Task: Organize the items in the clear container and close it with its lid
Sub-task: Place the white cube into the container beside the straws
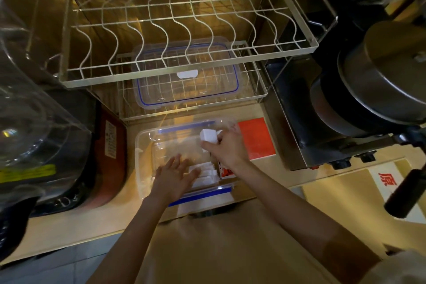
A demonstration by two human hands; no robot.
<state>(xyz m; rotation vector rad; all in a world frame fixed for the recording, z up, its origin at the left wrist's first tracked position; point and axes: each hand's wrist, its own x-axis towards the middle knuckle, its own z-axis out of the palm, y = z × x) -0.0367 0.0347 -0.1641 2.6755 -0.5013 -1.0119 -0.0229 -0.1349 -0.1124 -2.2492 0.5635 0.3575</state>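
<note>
A clear container (pixel 145 157) with blue clasps sits open on the wooden counter in front of me. Several white packets (pixel 206 174) stand in its near right corner, beside a carton with red print (pixel 227 172). My right hand (pixel 227 147) is over the container's right side, closed around a small white box (pixel 207 137). My left hand (pixel 174 176) reaches into the container with fingers spread, touching the white packets. The clear lid (pixel 189 76) with a blue seal lies on the lower wire rack behind the container.
A two-tier wire dish rack (pixel 179 30) stands behind the container. A red card (pixel 255 138) lies to its right. A metal appliance with knobs (pixel 322 122) and a pot are at right; a glass-domed machine (pixel 34 122) is at left.
</note>
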